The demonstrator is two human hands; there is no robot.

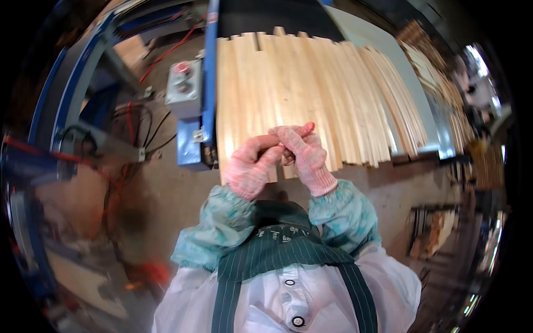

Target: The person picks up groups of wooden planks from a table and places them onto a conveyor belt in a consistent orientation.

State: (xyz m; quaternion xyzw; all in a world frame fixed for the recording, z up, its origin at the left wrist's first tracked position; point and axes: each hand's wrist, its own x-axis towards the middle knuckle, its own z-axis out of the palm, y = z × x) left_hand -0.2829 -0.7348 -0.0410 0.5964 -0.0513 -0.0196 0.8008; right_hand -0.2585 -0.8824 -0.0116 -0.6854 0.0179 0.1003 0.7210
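Observation:
My left hand (pixel 249 168) and my right hand (pixel 311 164) meet in front of my chest, both in pinkish-white knit gloves. Their fingers are bent and cross over one another, and one reddish fingertip sticks out at the upper right. Both hands look closed; what lies between the fingers, if anything, is hidden. Just beyond and beneath them, long pale wooden strips (pixel 288 89) lie side by side in a wide layer, with uneven far ends. Teal patterned sleeve covers reach to both wrists.
At the left stands a grey control box (pixel 184 89) with a red button, against a blue machine frame (pixel 209 72). A black surface (pixel 266 19) lies past the strips. More wood is stacked (pixel 430 64) at the far right. Red and black cables cross the left side.

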